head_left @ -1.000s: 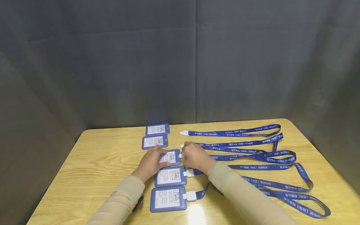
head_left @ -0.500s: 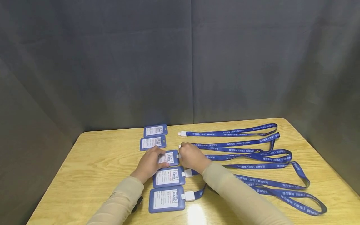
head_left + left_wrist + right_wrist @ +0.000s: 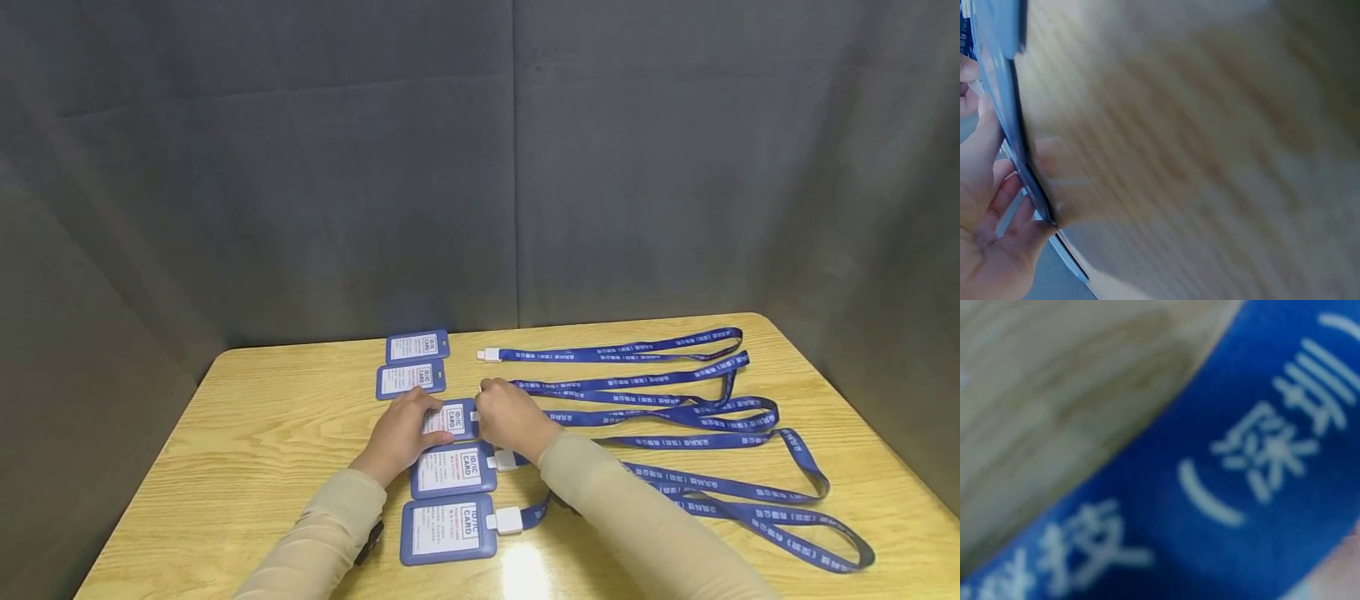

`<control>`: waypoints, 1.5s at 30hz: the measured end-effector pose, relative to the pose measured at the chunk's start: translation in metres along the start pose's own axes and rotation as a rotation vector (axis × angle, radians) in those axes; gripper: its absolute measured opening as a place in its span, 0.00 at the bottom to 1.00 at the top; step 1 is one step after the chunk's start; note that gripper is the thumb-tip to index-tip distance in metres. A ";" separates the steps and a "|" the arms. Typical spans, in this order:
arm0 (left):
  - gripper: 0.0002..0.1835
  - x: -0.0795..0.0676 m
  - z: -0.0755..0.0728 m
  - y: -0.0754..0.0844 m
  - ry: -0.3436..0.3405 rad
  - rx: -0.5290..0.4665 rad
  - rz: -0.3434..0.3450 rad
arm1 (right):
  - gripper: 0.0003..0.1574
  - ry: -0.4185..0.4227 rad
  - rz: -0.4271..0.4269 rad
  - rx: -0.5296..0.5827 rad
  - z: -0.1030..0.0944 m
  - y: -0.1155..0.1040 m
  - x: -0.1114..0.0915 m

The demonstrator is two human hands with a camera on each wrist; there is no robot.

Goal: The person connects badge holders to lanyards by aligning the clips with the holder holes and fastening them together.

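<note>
In the head view my left hand holds a blue ID card holder, the middle one of a column, thumb on the near side and fingers at the far side. The left wrist view shows the thumb and fingers of this left hand at the holder's edges. Just right of it, my right hand pinches the end of a blue lanyard. A bit of its white clip shows at the holder's slotted end; the fingers hide the rest. Blue printed strap fills most of the right wrist view.
Nearer me lie two card holders with white lanyard clips at their slots. Farther off are two card holders apart from lanyards. Another lanyard lies along the back of the wooden table.
My right hand has shifted slightly left, with the white clip now up against the card holder's slotted end. The left hand keeps its hold, and the head view has moved a little.
</note>
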State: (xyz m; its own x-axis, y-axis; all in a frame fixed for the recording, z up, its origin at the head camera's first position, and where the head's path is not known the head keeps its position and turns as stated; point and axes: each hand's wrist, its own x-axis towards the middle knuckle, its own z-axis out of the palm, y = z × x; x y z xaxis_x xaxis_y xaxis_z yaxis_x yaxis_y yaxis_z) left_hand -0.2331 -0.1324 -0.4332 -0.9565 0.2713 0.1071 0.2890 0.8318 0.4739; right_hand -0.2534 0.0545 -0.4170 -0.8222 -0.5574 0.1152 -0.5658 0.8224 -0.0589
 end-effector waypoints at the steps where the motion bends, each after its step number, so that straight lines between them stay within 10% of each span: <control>1: 0.28 0.000 0.000 0.000 -0.003 0.001 -0.005 | 0.08 -0.001 -0.002 0.005 0.000 0.000 0.000; 13: 0.29 0.001 -0.007 -0.003 -0.053 0.055 -0.014 | 0.13 -0.020 0.012 0.011 0.004 -0.005 0.004; 23: 0.34 0.010 -0.013 0.006 -0.222 0.128 -0.064 | 0.17 -0.060 0.039 0.038 0.000 -0.002 0.001; 45: 0.22 0.037 -0.042 -0.008 -0.120 0.290 -0.004 | 0.11 0.063 -0.014 0.079 -0.010 0.026 0.002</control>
State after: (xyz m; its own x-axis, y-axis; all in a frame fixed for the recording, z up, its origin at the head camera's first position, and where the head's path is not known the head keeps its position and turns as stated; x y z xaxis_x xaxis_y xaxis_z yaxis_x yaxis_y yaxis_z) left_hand -0.2729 -0.1494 -0.3968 -0.9510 0.3091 -0.0066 0.3014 0.9316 0.2031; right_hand -0.2690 0.0760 -0.4082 -0.8099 -0.5587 0.1787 -0.5827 0.8015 -0.1346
